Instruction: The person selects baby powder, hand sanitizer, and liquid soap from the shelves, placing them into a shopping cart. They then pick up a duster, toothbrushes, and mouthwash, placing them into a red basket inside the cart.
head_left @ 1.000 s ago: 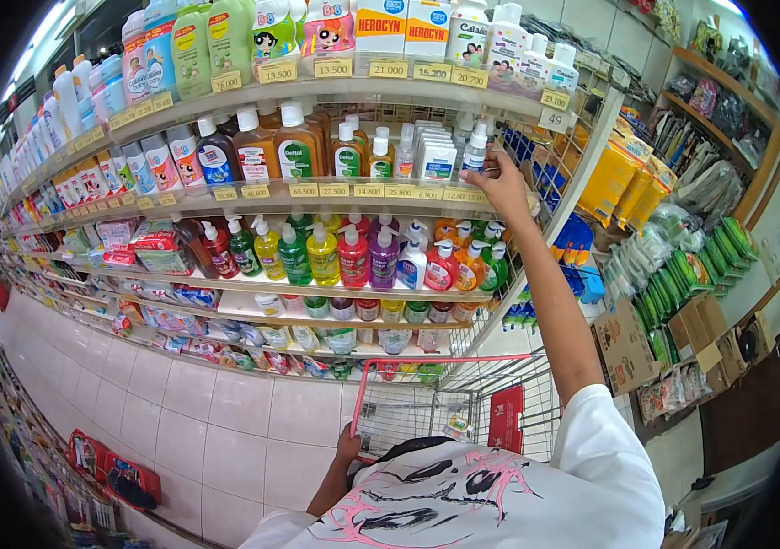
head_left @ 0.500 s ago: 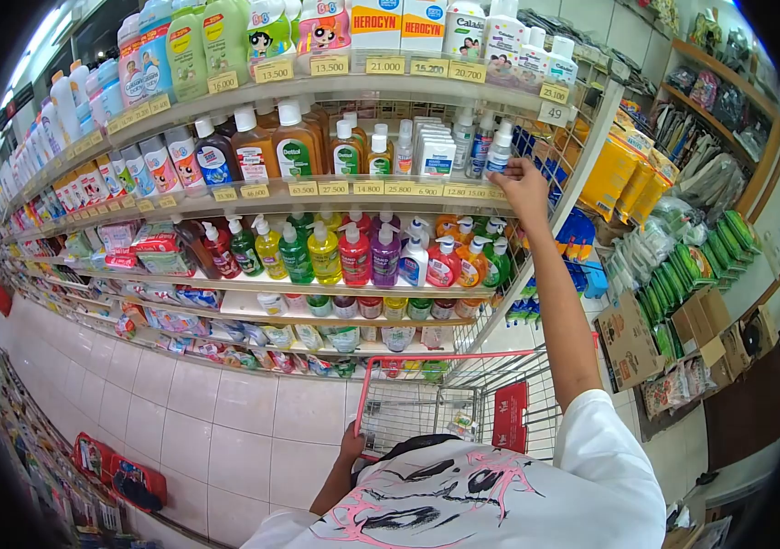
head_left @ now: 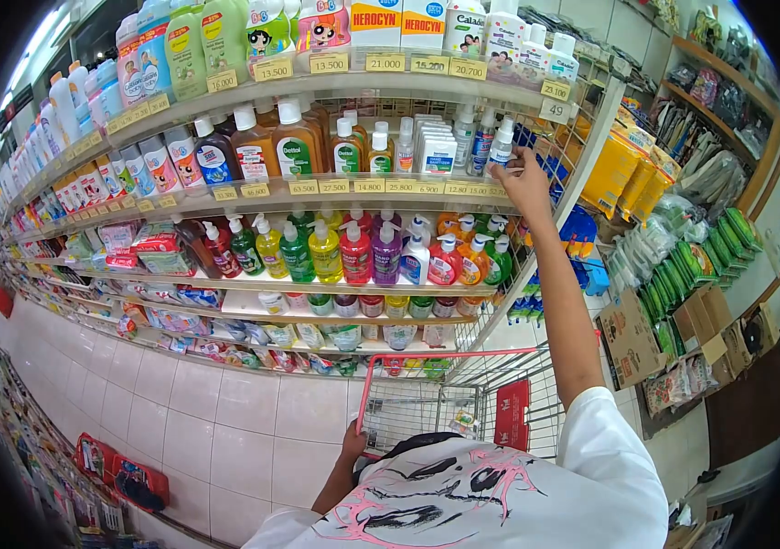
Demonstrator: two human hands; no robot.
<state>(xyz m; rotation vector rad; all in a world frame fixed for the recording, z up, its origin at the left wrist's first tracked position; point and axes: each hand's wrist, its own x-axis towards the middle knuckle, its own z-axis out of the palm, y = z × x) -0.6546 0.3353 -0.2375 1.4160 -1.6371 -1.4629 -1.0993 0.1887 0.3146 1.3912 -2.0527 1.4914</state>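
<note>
My right hand (head_left: 525, 176) reaches up to the right end of the second shelf, fingers closed about the lower part of a small clear spray bottle (head_left: 502, 143) with a white cap and blue label. The bottle stands upright just behind the price strip. Beside it on the left are another slim spray bottle with a blue label (head_left: 480, 145) and a row of white hand sanitizer packs (head_left: 438, 154). Low down, my left hand (head_left: 353, 443) is wrapped round the red rim of a shopping cart (head_left: 373, 384).
Pump bottles of coloured hand soap (head_left: 353, 252) line the shelf below. To the right, yellow packs (head_left: 630, 169) hang past the shelf's metal post, with cardboard boxes (head_left: 630, 339) beneath. Red baskets (head_left: 140, 482) stand on the tiled floor at lower left.
My right hand has shifted very slightly right, and its fingers have changed position at the spray bottle. The left hand stays on the cart.
</note>
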